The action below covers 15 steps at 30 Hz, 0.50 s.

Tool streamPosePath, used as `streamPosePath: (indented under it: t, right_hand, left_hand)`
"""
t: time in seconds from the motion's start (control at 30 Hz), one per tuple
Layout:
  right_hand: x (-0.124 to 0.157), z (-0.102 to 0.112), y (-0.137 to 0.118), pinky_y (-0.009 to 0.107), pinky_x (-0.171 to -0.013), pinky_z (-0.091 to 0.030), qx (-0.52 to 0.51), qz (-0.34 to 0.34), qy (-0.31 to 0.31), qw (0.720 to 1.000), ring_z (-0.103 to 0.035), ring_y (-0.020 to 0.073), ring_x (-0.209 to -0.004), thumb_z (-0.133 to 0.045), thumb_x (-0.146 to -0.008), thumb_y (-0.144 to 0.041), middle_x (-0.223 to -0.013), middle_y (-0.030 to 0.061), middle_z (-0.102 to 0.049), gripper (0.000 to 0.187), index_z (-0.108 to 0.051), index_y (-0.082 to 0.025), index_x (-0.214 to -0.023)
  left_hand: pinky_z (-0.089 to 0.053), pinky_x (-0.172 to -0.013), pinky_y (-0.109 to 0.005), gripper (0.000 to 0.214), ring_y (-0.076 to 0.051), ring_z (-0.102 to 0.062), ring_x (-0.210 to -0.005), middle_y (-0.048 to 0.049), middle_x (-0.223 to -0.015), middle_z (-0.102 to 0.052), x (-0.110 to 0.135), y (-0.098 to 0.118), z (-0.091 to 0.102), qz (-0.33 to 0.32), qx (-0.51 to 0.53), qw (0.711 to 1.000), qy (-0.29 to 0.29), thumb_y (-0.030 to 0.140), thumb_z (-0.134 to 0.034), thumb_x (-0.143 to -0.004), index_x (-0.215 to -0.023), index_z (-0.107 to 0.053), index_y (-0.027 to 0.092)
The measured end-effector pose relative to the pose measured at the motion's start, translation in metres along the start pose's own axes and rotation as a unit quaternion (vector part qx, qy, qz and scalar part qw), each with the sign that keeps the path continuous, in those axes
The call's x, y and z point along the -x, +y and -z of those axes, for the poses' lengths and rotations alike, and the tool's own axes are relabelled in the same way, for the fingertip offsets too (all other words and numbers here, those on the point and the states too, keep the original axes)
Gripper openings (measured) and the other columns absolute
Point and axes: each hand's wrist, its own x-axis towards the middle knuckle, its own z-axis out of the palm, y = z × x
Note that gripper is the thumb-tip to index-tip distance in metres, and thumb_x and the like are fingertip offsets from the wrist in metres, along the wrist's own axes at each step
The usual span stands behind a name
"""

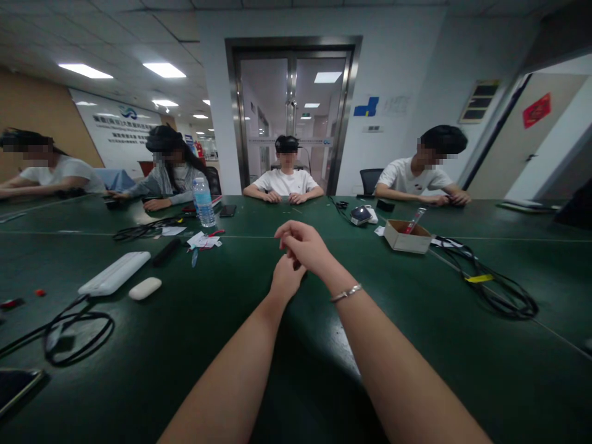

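Observation:
Both of my hands are close together over the middle of the green table (222, 345). My right hand (306, 245) is uppermost, its fingers curled inward, with a silver bracelet (346, 293) on the wrist. Just below and partly behind it is my left hand (285, 280), whose fingers are mostly hidden by the right one. A small dark spot shows between the two hands, too small to name. Whatever the curled fingers may hold is out of sight.
To the left are a white power bank (115, 273), a white oval case (145, 288), a coiled black cable (78, 336) and a water bottle (203, 202). At right stand a small box (407, 239) and another cable coil (502, 293). Several people sit across the table.

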Motion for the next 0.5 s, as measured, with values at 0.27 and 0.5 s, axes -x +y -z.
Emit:
streamPosePath:
  t: [0.27, 0.5]
  right_hand:
    - [0.012, 0.028, 0.124, 0.016, -0.042, -0.039, 0.028, -0.158, 0.184, 0.97, -0.048, 0.0089, -0.047, -0.042, -0.068, -0.006, -0.064, -0.0018, -0.057, 0.026, -0.062, -0.015, -0.082]
    - [0.015, 0.013, 0.107, 0.016, -0.035, -0.043, -0.139, -0.225, 0.025, 0.964, -0.055, 0.0085, -0.04, -0.036, -0.069, 0.002, -0.074, 0.0018, -0.065, 0.039, -0.057, -0.014, -0.098]
  left_hand:
    - [-0.047, -0.078, -0.027, 0.017, -0.015, -0.058, -0.082, -0.0041, -0.09, -0.06, 0.003, -0.004, -0.003, -0.033, -0.021, 0.999, -0.003, 0.032, -0.059, -0.081, -0.091, -0.065, 0.02]
    - [-0.048, -0.08, -0.029, 0.016, -0.016, -0.059, -0.083, -0.0063, -0.095, -0.059, 0.001, -0.007, 0.003, -0.003, -0.029, 0.999, 0.028, 0.021, -0.058, -0.08, -0.093, -0.067, 0.019]
